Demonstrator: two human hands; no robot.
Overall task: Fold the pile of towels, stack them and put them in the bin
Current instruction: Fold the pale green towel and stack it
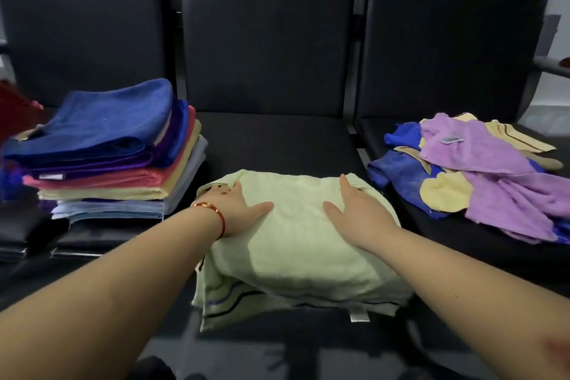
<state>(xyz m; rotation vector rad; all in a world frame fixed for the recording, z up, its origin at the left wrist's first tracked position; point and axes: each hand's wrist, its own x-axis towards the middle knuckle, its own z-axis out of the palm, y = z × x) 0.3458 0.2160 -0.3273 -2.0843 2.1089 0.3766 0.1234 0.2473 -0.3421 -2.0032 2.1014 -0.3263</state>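
Both hands lie flat on the green towel [296,241], fingers straight and pressing down, holding nothing: the left hand [239,210] on its far left part, the right hand [354,210] on its far right part, thumbs pointing toward each other. A red bracelet [216,213] circles the left wrist. The green towel is folded and rests on the middle seat [277,139] of a row of black chairs, its striped edge toward the person. Left of the green towel sits the stack [117,157] of folded towels, blue on top. Right of the green towel lies the unfolded pile [481,173], purple, yellow and blue, on the next seat.
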